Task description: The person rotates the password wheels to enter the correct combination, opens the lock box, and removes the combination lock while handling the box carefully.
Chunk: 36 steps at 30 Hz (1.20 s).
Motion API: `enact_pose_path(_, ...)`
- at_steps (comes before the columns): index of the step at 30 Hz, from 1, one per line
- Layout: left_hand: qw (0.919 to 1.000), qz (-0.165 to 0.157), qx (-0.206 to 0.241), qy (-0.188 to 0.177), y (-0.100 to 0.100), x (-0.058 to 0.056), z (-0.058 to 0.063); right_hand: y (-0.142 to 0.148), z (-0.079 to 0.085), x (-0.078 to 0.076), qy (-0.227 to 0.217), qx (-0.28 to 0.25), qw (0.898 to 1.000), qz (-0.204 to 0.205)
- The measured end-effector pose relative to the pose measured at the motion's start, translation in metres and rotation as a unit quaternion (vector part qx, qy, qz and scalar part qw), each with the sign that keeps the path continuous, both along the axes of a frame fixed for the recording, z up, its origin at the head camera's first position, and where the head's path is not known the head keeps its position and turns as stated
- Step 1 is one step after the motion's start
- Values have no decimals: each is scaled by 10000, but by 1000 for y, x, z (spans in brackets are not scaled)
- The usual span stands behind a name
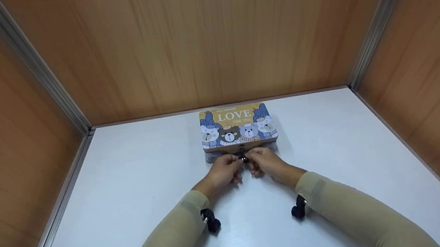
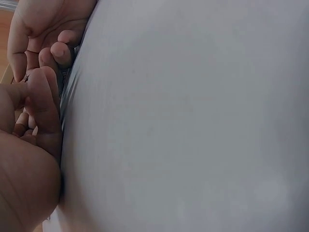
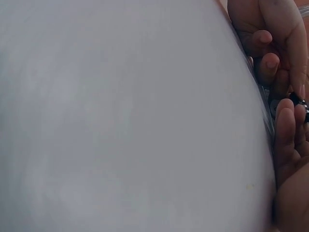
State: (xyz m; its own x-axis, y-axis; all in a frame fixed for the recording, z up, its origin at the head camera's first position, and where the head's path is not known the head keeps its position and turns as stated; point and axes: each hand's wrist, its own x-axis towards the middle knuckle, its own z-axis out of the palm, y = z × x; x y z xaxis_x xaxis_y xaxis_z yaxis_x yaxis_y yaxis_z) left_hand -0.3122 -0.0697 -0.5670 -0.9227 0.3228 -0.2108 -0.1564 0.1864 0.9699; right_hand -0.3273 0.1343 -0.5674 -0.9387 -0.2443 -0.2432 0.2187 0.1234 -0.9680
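A rectangular tin box with a yellow and blue lid, printed with bears and the word LOVE, stands near the back of the white table. At the middle of its front hangs a small black lock with shiny parts, by the dark clasp. My left hand pinches the lock from the left between thumb and forefinger. From the right, my right hand grips it with curled fingers. In the right wrist view a bit of the black and silver lock shows between the fingertips; the rest is hidden.
The white table reaches to wooden panels at the back and both sides, framed by metal rails. A dark wrist camera hangs under the left sleeve, another camera under the right.
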Motion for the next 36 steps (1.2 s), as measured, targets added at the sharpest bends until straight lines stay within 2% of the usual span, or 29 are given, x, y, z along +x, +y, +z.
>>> enact_pose_path(8,10000,-3,-3,-32,0,0,0,-1,-1,1,102,19,9999,23)
enact_pose_path(22,10000,14,72,-56,1,0,-1,0,-3,-1,341,491,9979,265)
enact_pose_path(36,9999,1,56,-85,0,1,1,0,0,-1,11,239,9997,41)
